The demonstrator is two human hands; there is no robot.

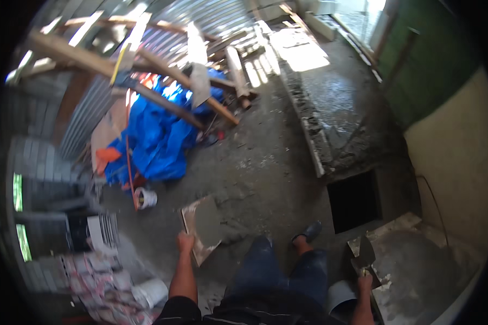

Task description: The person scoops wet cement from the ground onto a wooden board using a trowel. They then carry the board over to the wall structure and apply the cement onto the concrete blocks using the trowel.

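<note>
At the lower middle, my left hand [186, 241] is closed on the edge of a mortar board [200, 255], a flat wooden piece held out in front of me. Grey wet mortar [207, 221] covers much of its top. My right hand [365, 281] grips the handle of a trowel [366, 251], its blade pointing away from me. The trowel is at the left edge of a larger mixing board [405, 221], which carries a broad heap of grey mortar [412, 265]. Whether the blade touches that board I cannot tell.
A square dark opening [354, 201] lies in the floor ahead right, beside a raised wet concrete strip [333, 103] with a plank edge. Blue tarpaulin [160, 138] and leaning timbers [168, 100] fill the far left. Buckets [146, 198] stand left, and another bucket [341, 295] by my right arm.
</note>
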